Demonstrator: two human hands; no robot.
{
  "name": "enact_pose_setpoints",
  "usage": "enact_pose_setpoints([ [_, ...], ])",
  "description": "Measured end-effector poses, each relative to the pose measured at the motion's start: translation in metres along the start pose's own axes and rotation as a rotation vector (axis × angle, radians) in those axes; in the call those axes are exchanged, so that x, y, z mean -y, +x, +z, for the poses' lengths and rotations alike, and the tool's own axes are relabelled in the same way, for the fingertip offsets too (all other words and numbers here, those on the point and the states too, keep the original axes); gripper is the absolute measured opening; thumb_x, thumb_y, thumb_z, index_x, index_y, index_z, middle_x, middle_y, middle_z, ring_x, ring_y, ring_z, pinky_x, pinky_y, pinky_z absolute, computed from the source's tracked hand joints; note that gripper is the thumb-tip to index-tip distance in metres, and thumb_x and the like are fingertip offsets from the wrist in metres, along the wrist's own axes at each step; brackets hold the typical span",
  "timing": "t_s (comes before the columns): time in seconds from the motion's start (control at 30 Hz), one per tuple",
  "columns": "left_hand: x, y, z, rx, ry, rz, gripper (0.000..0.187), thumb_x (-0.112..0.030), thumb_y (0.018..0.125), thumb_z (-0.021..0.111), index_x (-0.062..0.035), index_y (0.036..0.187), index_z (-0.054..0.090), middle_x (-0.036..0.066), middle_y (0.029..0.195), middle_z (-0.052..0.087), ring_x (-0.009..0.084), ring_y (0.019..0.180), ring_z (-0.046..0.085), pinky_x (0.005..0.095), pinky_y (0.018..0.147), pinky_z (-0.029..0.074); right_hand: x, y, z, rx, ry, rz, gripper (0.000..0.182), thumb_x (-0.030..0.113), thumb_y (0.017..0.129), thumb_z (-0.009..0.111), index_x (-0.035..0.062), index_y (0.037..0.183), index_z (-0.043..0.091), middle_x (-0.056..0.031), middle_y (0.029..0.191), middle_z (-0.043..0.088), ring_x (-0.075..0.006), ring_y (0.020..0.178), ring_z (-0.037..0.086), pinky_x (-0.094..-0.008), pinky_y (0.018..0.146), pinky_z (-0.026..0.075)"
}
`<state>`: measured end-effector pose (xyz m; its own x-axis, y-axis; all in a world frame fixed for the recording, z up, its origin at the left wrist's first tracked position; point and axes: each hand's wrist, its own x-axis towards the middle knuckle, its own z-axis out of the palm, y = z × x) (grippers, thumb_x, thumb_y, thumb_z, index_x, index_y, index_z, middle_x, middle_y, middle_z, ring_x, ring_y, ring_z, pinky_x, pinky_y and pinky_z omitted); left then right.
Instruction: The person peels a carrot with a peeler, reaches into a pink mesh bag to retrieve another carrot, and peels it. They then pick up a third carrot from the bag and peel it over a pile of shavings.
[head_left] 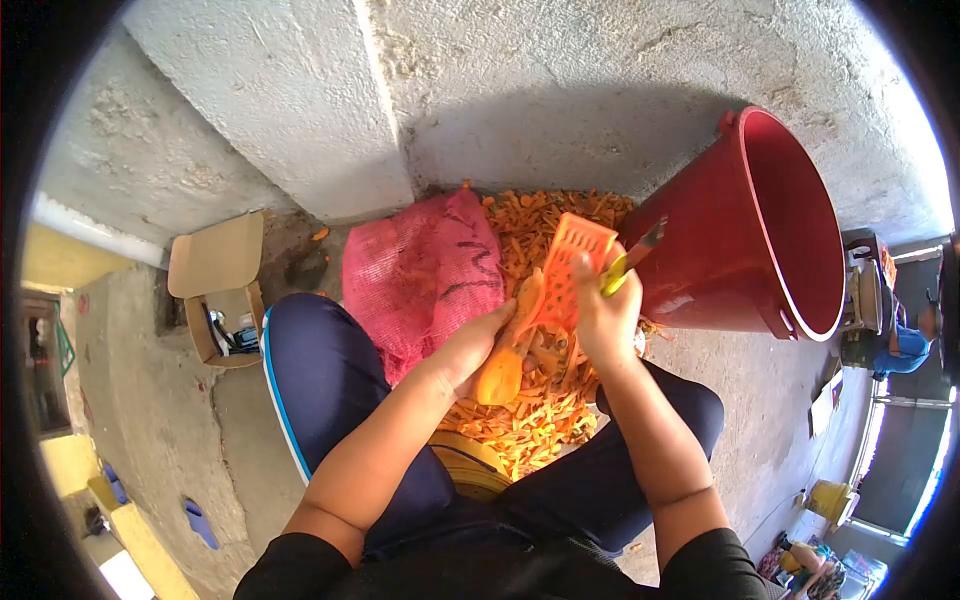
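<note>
My left hand [476,350] is closed round a thick orange carrot [500,378], which is held at a slant. The fingers on its far side are partly hidden. My right hand [612,320] grips a knife by its yellow-green handle [614,275], and the blade [648,243] points up and to the right. The right thumb also lies against an orange plastic piece with holes [573,268], like a grater or small basket, which touches the carrot's upper end. Below both hands spreads a heap of orange peelings [535,440].
A pink mesh sack [425,265] lies left of the peelings. The tall red bucket [700,235] leans at the right by the wall [540,90]. An open cardboard box [205,335] is at the left, a blue slipper [200,522] on the floor. Another person [908,345] is at the far right.
</note>
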<state>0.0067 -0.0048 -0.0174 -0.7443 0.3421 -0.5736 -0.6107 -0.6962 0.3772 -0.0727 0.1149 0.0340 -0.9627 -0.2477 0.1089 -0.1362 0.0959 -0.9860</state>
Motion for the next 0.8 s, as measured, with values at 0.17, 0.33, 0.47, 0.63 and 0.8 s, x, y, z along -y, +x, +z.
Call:
enact_pose_setpoints([
  [0.17, -0.002, -0.004, 0.015, -0.021, -0.07, 0.017, 0.042, -0.042, 0.087, 0.032, -0.0068, 0.104, 0.047, 0.008, 0.081, 0.056, 0.0181, 0.058, 0.055, 0.0272, 0.044, 0.047, -0.011, -0.014, 0.008, -0.056, -0.253, -0.021, 0.013, 0.013, 0.083, 0.05, 0.0005, 0.088, 0.048, -0.0057, 0.071, 0.051, -0.0109, 0.065, 0.045, -0.0257, 0.06, 0.039],
  [0.33, 0.002, -0.01, 0.016, -0.009, 0.157, -0.054, 0.04, -0.041, 0.087, 0.033, -0.0066, 0.101, 0.048, 0.005, 0.074, 0.054, 0.0162, 0.056, 0.053, 0.0276, 0.044, 0.047, -0.034, 0.038, -0.031, -0.422, -0.421, -0.183, 0.02, 0.014, 0.081, 0.053, 0.0016, 0.071, 0.04, -0.0087, 0.057, 0.041, -0.0156, 0.053, 0.037, -0.0295, 0.051, 0.036],
  [0.47, 0.001, -0.009, 0.009, 0.081, 0.027, -0.097, 0.041, -0.04, 0.087, 0.034, -0.006, 0.106, 0.045, 0.008, 0.081, 0.055, 0.0206, 0.071, 0.057, 0.0332, 0.052, 0.049, -0.026, 0.057, -0.056, -0.504, -0.148, 0.009, 0.019, 0.02, 0.085, 0.05, 0.001, 0.082, 0.049, -0.0034, 0.064, 0.049, -0.0104, 0.055, 0.04, -0.0252, 0.052, 0.037],
  [0.63, 0.005, 0.002, -0.004, 0.189, -0.23, -0.109, 0.045, -0.043, 0.086, 0.033, -0.0049, 0.107, 0.044, 0.013, 0.09, 0.055, 0.0264, 0.076, 0.056, 0.0413, 0.062, 0.049, -0.021, 0.032, -0.031, -0.22, -0.158, -0.002, 0.02, 0.022, 0.085, 0.05, 0.0036, 0.092, 0.053, -0.0007, 0.073, 0.049, -0.0079, 0.065, 0.041, -0.0227, 0.058, 0.036],
  [0.8, 0.007, 0.017, -0.026, 0.356, -0.263, -0.072, 0.043, -0.041, 0.088, 0.03, -0.006, 0.107, 0.045, 0.011, 0.092, 0.057, 0.0227, 0.077, 0.057, 0.037, 0.063, 0.049, -0.008, -0.003, 0.005, 0.01, 0.049, 0.069, 0.017, 0.015, 0.084, 0.048, 0.0022, 0.095, 0.052, -0.0016, 0.073, 0.052, -0.0081, 0.065, 0.045, -0.0238, 0.06, 0.039],
])
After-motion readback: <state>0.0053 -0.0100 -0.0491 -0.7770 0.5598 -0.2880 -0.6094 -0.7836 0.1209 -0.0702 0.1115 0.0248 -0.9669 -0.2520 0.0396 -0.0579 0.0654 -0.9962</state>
